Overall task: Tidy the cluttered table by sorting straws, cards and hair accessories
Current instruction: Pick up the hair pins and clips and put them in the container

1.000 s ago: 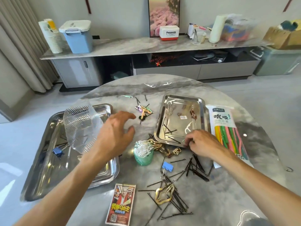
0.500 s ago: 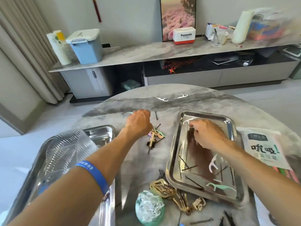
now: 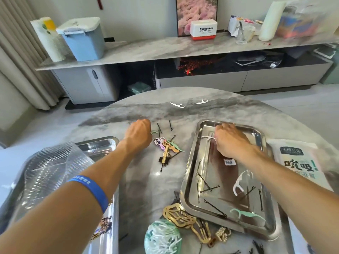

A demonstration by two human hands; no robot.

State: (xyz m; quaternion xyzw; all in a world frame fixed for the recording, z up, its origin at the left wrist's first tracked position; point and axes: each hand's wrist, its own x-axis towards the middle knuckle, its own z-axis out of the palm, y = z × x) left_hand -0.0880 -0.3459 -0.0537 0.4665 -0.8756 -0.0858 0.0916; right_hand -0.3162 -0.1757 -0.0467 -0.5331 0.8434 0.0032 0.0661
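My left hand (image 3: 138, 134) reaches over the far middle of the round table, fingers curled round a small green floss pick (image 3: 154, 132). Beside it lie black bobby pins (image 3: 170, 124) and a cluster of coloured hair clips (image 3: 167, 146). Over the far left corner of the right steel tray (image 3: 190, 162), my right hand (image 3: 229, 141) pinches a white floss pick (image 3: 207, 138). That tray also holds several bobby pins (image 3: 207, 186), another white pick (image 3: 238, 186) and a green pick (image 3: 245, 213). The straw pack (image 3: 297, 162) lies to its right.
A left steel tray (image 3: 99, 145) carries a clear plastic container (image 3: 51, 171). Gold hair clips (image 3: 179, 215) and a green cup of floss picks (image 3: 162, 237) sit near the front. Two white picks (image 3: 178, 104) lie at the table's far edge. A low cabinet stands beyond.
The view has moved closer. My left hand slid a little right and now grips the green pick. My right hand moved toward the tray's far left corner with the white pick.
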